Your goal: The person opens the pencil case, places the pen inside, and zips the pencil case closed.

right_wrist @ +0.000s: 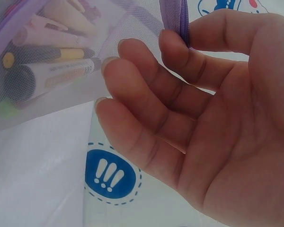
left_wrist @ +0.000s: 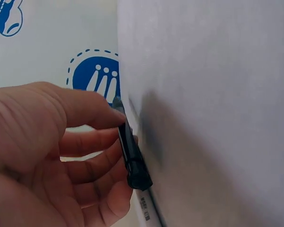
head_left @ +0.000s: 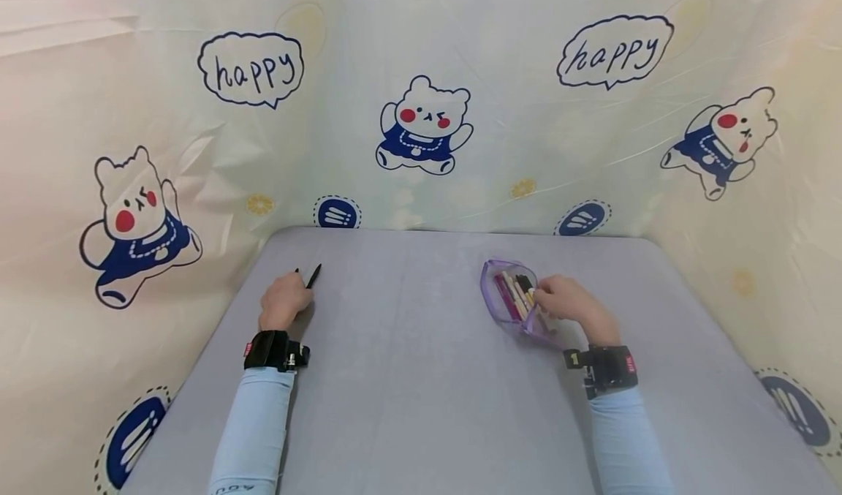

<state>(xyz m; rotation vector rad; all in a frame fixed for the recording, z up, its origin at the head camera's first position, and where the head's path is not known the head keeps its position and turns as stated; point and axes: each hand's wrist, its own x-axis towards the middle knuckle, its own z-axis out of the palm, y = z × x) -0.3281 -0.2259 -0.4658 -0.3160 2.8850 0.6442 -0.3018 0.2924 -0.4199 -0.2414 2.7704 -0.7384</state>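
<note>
On the left of the table, my left hand (head_left: 284,301) pinches a black pen (left_wrist: 132,158) with a clip between thumb and fingers. In the left wrist view, a white barrel with small print (left_wrist: 145,208) shows just below its blunt end. A dark pen tip (head_left: 315,274) sticks out past the hand in the head view. To the right, my right hand (head_left: 571,306) pinches the purple zipper edge (right_wrist: 174,21) of a see-through mesh pencil case (head_left: 488,290). Several pens and markers (head_left: 513,294) lie inside it, among them a white marker with a black cap (right_wrist: 52,78).
The grey table (head_left: 395,378) runs between the two hands. A pale curtain (head_left: 500,129) printed with bears and the word happy stands along its back and sides. Each wrist wears a black strapped camera.
</note>
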